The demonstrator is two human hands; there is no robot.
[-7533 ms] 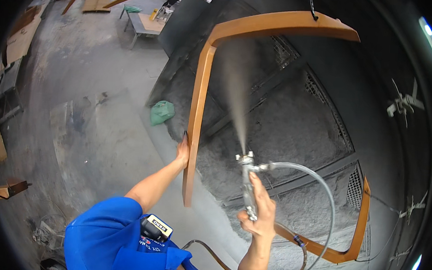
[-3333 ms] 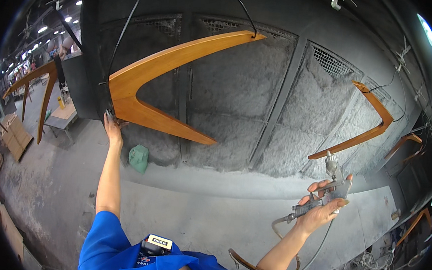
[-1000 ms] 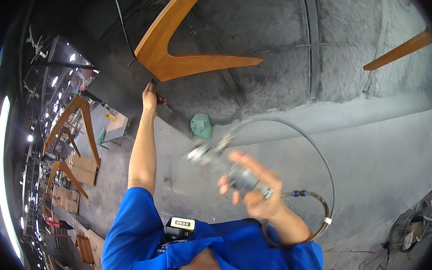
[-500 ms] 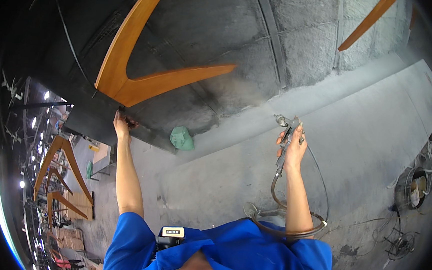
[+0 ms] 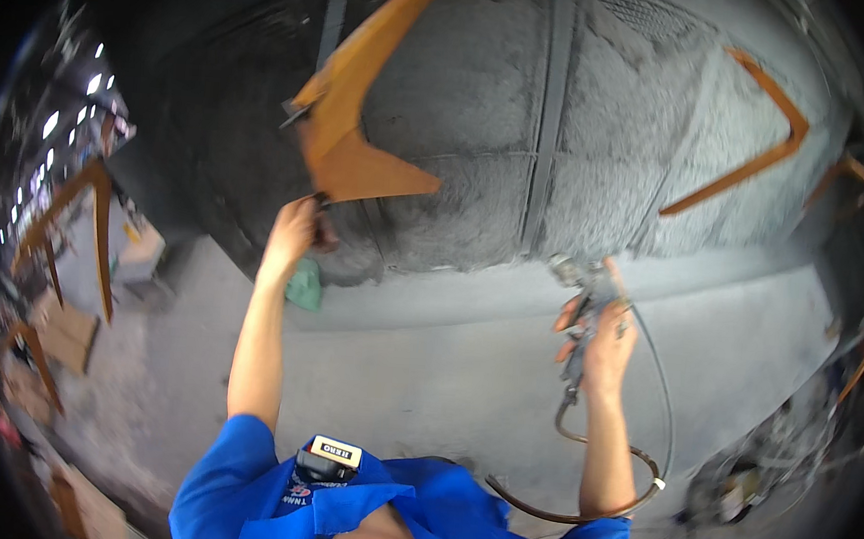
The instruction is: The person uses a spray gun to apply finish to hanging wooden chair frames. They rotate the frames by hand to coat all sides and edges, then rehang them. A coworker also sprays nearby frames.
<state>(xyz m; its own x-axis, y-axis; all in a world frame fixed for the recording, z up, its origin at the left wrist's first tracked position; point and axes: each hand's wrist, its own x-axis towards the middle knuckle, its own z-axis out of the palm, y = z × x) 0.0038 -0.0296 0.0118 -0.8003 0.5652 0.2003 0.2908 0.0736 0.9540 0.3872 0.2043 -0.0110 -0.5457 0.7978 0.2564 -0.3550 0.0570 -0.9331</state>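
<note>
Head view, from the left: a tall wooden frame [image 5: 102,226] hangs near a low tabletop [image 5: 142,257]. The left hand [image 5: 297,228] is raised, its fingers closed on a small dark piece [image 5: 322,200], blurred, at the lower corner of the large wooden frame [image 5: 359,169]. That orange-brown frame is tilted, one arm slanting up to the right and a shorter one pointing right. Just beneath this hand, a green bag [image 5: 305,285] sits by the far edge of the floor [image 5: 463,392]. Farther right, the right hand [image 5: 610,350] grips a metal spray gun [image 5: 589,281], well apart from the frame; a hose [image 5: 575,519] loops around that forearm. Beyond, a bent wooden frame [image 5: 744,174] stands out against the dusty grey wall [image 5: 596,211].
</note>
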